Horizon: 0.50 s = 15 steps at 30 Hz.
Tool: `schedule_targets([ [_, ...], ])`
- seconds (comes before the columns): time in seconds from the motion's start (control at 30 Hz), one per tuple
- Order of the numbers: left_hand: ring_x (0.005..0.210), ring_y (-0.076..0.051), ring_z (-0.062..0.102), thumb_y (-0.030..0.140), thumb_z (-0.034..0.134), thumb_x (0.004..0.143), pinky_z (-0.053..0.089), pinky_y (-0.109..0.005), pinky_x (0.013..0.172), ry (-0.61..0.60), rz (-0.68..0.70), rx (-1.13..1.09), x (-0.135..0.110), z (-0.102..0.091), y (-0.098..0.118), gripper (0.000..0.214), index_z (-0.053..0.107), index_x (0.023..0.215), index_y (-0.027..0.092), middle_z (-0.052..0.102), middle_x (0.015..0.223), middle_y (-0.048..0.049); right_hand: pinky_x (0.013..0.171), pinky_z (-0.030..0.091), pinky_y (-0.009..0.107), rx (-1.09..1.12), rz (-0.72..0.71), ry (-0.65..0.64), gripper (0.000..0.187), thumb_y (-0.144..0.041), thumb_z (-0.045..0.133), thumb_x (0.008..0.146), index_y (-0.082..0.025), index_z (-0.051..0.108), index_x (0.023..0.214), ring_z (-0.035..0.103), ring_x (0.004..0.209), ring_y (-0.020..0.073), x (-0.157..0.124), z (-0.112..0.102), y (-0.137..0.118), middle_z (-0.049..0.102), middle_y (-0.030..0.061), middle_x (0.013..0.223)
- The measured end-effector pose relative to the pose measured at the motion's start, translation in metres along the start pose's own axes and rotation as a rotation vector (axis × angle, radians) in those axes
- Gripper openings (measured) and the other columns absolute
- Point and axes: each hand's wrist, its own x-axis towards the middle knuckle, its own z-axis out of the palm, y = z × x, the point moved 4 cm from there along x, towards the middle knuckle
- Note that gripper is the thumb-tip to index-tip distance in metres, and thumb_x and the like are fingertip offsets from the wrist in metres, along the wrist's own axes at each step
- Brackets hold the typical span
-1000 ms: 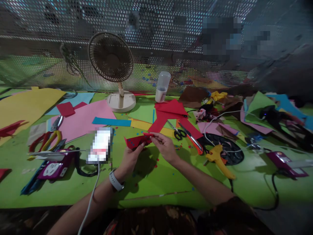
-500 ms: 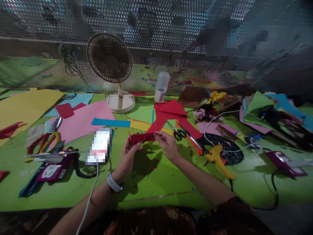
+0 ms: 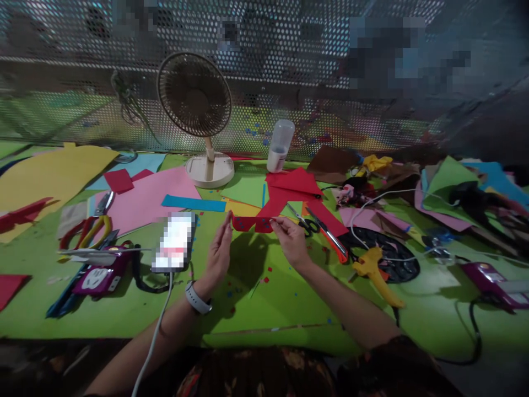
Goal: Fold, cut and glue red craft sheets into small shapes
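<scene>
A short red strip point(image 3: 250, 223) with blue marks along it, paper or felt, stretches level between my two hands above the green table. My left hand point(image 3: 219, 253), with a white watch band at the wrist, holds its left end between upright fingers and thumb. At the other end, my right hand point(image 3: 291, 242) pinches the strip between thumb and fingertips. Just beyond the right hand lie scissors point(image 3: 308, 226) with black handles and an orange-handled cutter point(image 3: 333, 240). Larger red pieces point(image 3: 295, 187) lie behind them, and a blue strip point(image 3: 194, 203) lies beyond the left hand.
A phone point(image 3: 174, 242) on a white cable stands left, near pliers point(image 3: 95, 231) and a purple power strip point(image 3: 101, 273). The fan point(image 3: 196, 96) and bottle point(image 3: 281, 146) stand at the back. On the right are a yellow glue gun point(image 3: 376, 273) and a black tray point(image 3: 403, 264).
The red strip has been raised slightly and straightened out. My left fingers have shifted from curling under it to standing upright at its end. The view has turned a little left.
</scene>
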Motion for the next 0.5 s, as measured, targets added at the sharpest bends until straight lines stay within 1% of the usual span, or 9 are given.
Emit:
schedule_targets([
  [0.07,0.134,-0.019,0.043,0.042,0.061,0.088,0.034,-0.031,0.11,-0.026,-0.013,-0.01,0.0,0.001,-0.001,0.032,0.066,0.117,0.032,0.061,0.132,-0.0014,0.071,0.051,0.031,-0.005,0.009,-0.007,0.03,-0.047,0.065,0.078,-0.018,0.067,0.088,0.065,0.075,0.0178,-0.001,0.001,0.003,0.072,0.0046,0.083],
  [0.13,0.127,-0.02,0.05,0.043,0.062,0.086,0.038,-0.032,0.107,-0.02,-0.023,-0.012,0.001,0.0,-0.004,0.029,0.07,0.111,0.03,0.066,0.124,-0.0026,0.073,0.051,0.032,0.01,0.021,-0.012,0.031,-0.047,0.067,0.077,-0.018,0.067,0.088,0.065,0.076,0.0182,-0.001,0.002,0.005,0.072,0.0047,0.082],
  [0.27,0.104,-0.022,0.063,0.05,0.059,0.086,0.046,-0.035,0.094,0.002,-0.059,0.034,0.004,-0.007,-0.01,0.038,0.072,0.106,0.02,0.071,0.11,-0.0076,0.076,0.052,0.033,0.017,0.048,-0.025,0.031,-0.045,0.067,0.076,-0.017,0.068,0.089,0.066,0.079,0.0191,-0.002,0.004,0.007,0.073,0.0056,0.084],
  [0.37,0.091,-0.02,0.065,0.051,0.063,0.082,0.049,-0.032,0.082,0.006,-0.083,0.047,0.006,-0.011,-0.013,0.041,0.072,0.1,0.015,0.073,0.099,-0.0087,0.076,0.052,0.033,0.015,0.055,-0.029,0.03,-0.044,0.068,0.076,-0.017,0.068,0.09,0.066,0.08,0.0191,-0.004,0.005,0.008,0.073,0.006,0.086],
  [0.5,0.074,-0.016,0.062,0.048,0.07,0.076,0.046,-0.026,0.068,0.048,-0.1,0.058,0.009,-0.013,-0.014,0.035,0.074,0.088,0.015,0.072,0.083,-0.0054,0.075,0.051,0.032,-0.002,0.063,-0.065,0.028,-0.042,0.068,0.078,-0.018,0.069,0.092,0.065,0.081,0.0185,-0.008,0.008,0.007,0.072,0.0057,0.087],
])
